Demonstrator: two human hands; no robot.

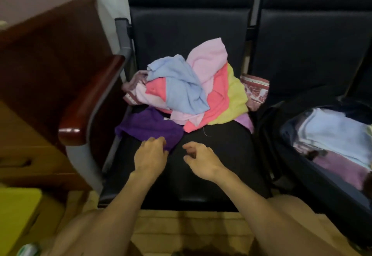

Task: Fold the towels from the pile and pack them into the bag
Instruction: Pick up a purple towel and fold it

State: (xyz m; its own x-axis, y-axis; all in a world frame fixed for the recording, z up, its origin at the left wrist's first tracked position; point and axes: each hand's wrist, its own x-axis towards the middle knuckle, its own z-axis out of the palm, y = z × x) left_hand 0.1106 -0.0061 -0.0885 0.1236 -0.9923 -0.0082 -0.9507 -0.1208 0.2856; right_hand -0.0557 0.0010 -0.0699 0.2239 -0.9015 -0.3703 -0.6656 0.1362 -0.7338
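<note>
A loose pile of towels (193, 88) in pink, blue, coral and yellow lies on the black chair seat (217, 167). A purple towel (149, 124) lies flat at the pile's near left edge. My left hand (151, 155) rests over the purple towel's near edge with curled fingers; whether it grips the cloth is unclear. My right hand (199, 159) hovers just right of it above the bare seat, fingers loosely curled, holding nothing. An open black bag (281, 134) on the neighbouring seat to the right holds folded pale blue and mauve towels (334, 134).
A wooden armrest (90, 102) borders the seat on the left, with a dark wooden desk (50, 44) beyond it. A yellow object (18, 209) sits on the floor at lower left. My knees frame the bottom of the view.
</note>
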